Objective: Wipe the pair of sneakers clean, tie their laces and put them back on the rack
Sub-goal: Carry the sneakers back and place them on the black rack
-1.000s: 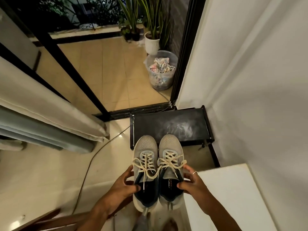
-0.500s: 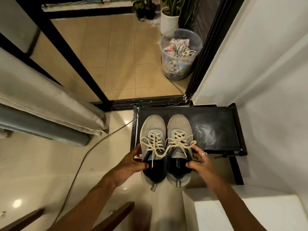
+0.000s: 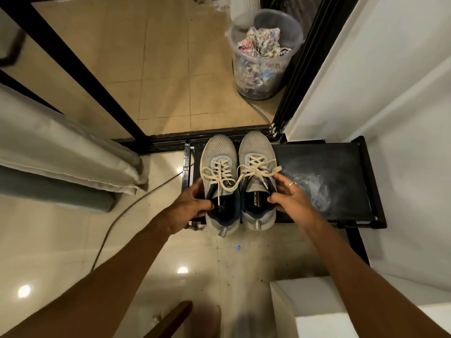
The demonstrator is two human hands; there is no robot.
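Two grey mesh sneakers with cream laces tied in bows sit side by side over the left end of a low black rack (image 3: 341, 167), toes pointing away from me. My left hand (image 3: 190, 206) grips the collar of the left sneaker (image 3: 219, 152), thumb inside the dark blue opening. The collar of the right sneaker (image 3: 256, 147) is held the same way by my right hand (image 3: 290, 196), which wears a ring. I cannot tell whether the soles rest on the rack's top shelf.
A black sliding-door frame (image 3: 292, 76) runs just behind the rack. Beyond it stands a clear plastic bin (image 3: 263, 69) full of crumpled paper. A cable (image 3: 127, 211) trails over the glossy floor at left. White wall right, a white ledge (image 3: 317, 311) at bottom right.
Both hands have carried the pair forward and down from in front of the rack to over its left end. My head has tipped down and moved closer.
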